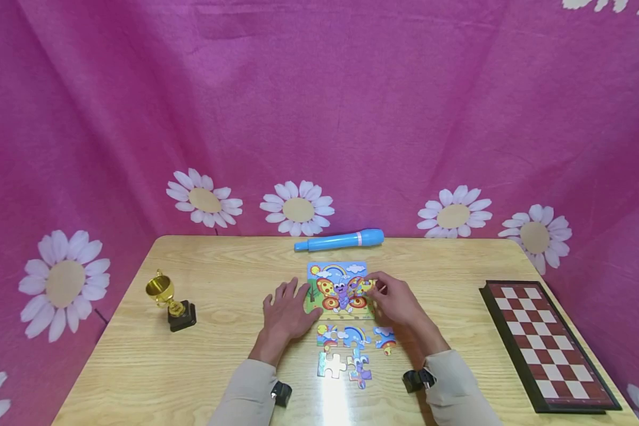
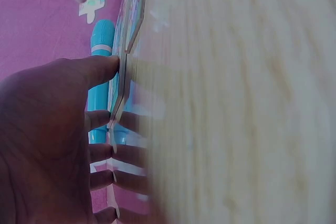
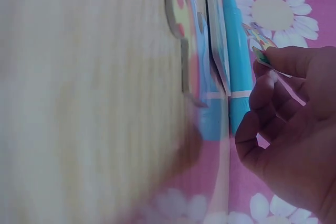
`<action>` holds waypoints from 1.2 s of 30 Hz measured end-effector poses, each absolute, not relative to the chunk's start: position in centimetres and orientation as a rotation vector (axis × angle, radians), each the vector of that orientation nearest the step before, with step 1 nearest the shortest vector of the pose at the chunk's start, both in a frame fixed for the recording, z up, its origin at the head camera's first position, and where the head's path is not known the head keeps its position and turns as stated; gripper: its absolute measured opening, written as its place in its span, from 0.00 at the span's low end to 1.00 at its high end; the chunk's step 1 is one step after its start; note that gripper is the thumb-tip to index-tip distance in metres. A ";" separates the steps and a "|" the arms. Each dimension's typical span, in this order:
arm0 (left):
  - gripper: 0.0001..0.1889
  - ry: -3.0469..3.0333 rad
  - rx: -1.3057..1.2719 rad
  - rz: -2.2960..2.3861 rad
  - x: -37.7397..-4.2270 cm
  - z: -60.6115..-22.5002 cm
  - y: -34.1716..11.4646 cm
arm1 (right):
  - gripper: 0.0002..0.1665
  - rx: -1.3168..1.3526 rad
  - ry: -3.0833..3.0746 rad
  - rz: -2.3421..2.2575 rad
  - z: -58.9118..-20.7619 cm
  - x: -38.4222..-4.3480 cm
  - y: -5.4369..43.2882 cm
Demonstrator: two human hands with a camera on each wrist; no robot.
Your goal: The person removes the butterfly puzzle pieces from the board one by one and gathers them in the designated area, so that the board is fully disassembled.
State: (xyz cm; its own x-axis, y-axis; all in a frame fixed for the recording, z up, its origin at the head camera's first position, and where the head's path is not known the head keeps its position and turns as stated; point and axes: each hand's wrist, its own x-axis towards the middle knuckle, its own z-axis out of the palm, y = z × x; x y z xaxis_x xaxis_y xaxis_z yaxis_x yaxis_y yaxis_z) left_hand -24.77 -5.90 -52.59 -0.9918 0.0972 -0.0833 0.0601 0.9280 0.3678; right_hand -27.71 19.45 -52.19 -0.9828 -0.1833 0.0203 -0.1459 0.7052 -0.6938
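Your right grip [image 1: 396, 300] pinches a jigsaw piece [image 1: 364, 288] raised over the butterfly picture board's [image 1: 327, 288] right side; your left grip [image 1: 289, 313] lies spread at its left edge. Pinch by the rim, leaving tabs readable. Loose pieces [image 1: 354, 335] crowd the near edge; bench [image 1: 447, 266] room runs right toward the chessboard [image 1: 551, 349].

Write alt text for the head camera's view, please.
A person's right hand pinches a puzzle piece over a butterfly picture, while the left hand lies at its left edge. Loose pieces lie nearer the viewer on a wooden table; a blue stick-like object is behind, a gold trophy at left, a checkered board at right.
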 end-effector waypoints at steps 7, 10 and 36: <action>0.34 2.993 0.129 0.574 -24.9 -52.6 -5.8 | 0.15 -0.246 2.839 -1.131 -51.5 -25.8 20.4; 0.34 2.993 0.133 0.577 -24.9 -52.6 -5.8 | 0.15 -0.260 2.846 -1.115 -51.5 -24.9 20.9; 0.37 2.927 0.183 0.613 -24.7 -52.1 -6.6 | 0.11 -0.501 2.681 -1.143 -51.7 -19.3 23.4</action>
State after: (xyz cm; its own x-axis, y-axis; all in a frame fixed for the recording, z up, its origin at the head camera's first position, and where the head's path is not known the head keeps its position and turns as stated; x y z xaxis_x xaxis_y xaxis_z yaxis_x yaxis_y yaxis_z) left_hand -24.73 -6.62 -52.11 -0.9819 0.1487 -0.1171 0.0892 0.9093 0.4065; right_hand -19.33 23.45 -51.66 -0.9261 -0.3756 -0.0364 -0.2338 0.6469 -0.7258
